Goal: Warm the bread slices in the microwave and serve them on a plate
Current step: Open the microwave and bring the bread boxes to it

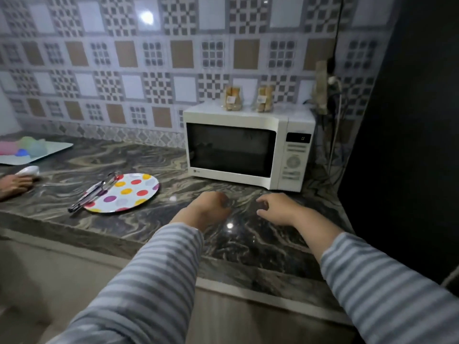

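Left hand and right hand over dark marble counter, fingers loosely curled, holding nothing. Two clear bread bags on white microwave, door closed. Round spotted plate left, metal tongs on rim.

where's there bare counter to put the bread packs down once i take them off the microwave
Bare counter lies between the dotted plate and the microwave, running forward to the left hand and right hand. It is crowded at far left: tongs on the plate's edge, another person's hand and a tray.
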The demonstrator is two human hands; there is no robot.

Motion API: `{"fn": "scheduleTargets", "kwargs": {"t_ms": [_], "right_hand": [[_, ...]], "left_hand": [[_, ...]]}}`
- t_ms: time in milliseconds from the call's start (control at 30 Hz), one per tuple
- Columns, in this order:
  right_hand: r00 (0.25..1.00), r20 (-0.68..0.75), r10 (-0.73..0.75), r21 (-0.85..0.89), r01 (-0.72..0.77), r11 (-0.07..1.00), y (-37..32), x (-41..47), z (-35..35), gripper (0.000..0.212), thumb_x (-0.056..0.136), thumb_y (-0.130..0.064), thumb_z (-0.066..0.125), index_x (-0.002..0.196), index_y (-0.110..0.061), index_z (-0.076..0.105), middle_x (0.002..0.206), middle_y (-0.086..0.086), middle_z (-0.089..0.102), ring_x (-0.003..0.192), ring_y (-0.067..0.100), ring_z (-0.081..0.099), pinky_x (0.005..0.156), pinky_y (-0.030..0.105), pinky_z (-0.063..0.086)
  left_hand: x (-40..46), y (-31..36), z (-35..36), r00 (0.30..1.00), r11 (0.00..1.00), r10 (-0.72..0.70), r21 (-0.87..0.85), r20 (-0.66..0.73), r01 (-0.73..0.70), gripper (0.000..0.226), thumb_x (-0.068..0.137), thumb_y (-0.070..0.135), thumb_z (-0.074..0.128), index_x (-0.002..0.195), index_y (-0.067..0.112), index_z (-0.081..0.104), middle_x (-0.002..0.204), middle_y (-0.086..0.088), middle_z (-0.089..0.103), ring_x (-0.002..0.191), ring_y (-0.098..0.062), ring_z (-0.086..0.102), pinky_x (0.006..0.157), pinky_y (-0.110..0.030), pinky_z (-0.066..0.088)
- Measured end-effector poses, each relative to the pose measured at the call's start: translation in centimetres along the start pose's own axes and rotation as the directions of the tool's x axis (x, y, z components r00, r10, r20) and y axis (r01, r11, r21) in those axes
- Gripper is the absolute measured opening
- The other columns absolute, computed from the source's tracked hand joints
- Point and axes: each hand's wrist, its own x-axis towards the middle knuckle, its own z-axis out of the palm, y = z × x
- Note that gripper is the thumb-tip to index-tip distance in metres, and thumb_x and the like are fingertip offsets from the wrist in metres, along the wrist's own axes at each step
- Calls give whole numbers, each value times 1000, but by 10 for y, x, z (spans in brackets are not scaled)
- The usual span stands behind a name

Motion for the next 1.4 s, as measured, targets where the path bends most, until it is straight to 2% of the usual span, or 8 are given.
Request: {"fn": "scheduleTargets", "kwargs": {"t_ms": [267, 400, 600, 733, 833, 1033, 1167, 1400], "right_hand": [[973, -206, 101, -16, -107, 994, 48, 70, -54, 59, 92, -26, 55, 147, -20, 33, 154, 9, 28, 142, 30, 21, 115, 40, 25], [932, -329, 154, -47, -179, 983, 69, 88, -82, 72, 92, -27, 56, 152, -26, 17, 161, 4, 4, 148, 25, 1, 118, 47, 17], [896, -422, 140, -162, -226, 960, 80, 117, -115, 77, 92, -27, 55, 153, -27, 8, 161, 3, -12, 147, 23, -14, 120, 49, 7], [868, -486, 98, -209, -225, 952, 83, 140, -120, 82, 91, -26, 57, 153, -26, 3, 160, 3, -16, 146, 22, -18, 118, 47, -4], [857, -507, 95, -268, -261, 927, 90, 161, -120, 88, 91, -30, 60, 152, -26, -3, 160, 3, -16, 146, 24, -17, 118, 46, -6], [839, -544, -14, -399, -244, 884, 108, 186, -121, 97, 89, -27, 63, 152, -23, -10, 161, 4, -13, 146, 27, -19, 119, 48, -9], [830, -554, -61, -448, -236, 862, 115, 192, -120, 100, 90, -31, 63, 151, -22, -16, 161, 5, -14, 146, 28, -18, 119, 46, -7], [820, -564, -95, -455, -213, 865, 122, 192, -118, 103, 89, -32, 63, 149, -23, -20, 160, 7, -17, 146, 27, -18, 118, 42, -11]], "left_hand": [[106, 44, -12, 963, 957, 240, -135, -122, -256, 74, 88, 29, 62, 150, 29, 21, 138, -8, 50, 126, -23, 48, 103, -30, 37], [143, 71, -19, 907, 898, 380, -162, -181, -408, 84, 89, 28, 62, 151, 36, 7, 144, -7, 39, 128, -24, 45, 103, -35, 39], [192, 91, -15, 813, 800, 487, -210, -319, -562, 90, 90, 28, 60, 150, 39, -6, 150, 0, 25, 124, -23, 47, 82, -30, 49], [217, 95, 3, 789, 753, 510, -266, -343, -602, 93, 91, 27, 61, 149, 36, -11, 148, -4, 25, 124, -22, 45, 92, -27, 42], [231, 97, 16, 784, 728, 516, -306, -344, -613, 97, 90, 25, 63, 147, 35, -15, 142, -5, 27, 117, -18, 46, 90, -21, 38], [258, 91, 31, 726, 690, 550, -265, -413, -673, 102, 92, 22, 60, 135, 55, -26, 124, -3, 48, 93, -18, 57, 82, -35, 51], [269, 89, 36, 697, 669, 583, -240, -417, -703, 105, 90, 13, 63, 137, 50, -23, 113, -13, 60, 84, -18, 55, 72, -18, 37], [278, 88, 38, 672, 682, 613, -151, -415, -715, 112, 86, 7, 66, 136, 56, -22, 76, 9, 49, 64, -8, 49, 67, -21, 40]]}}
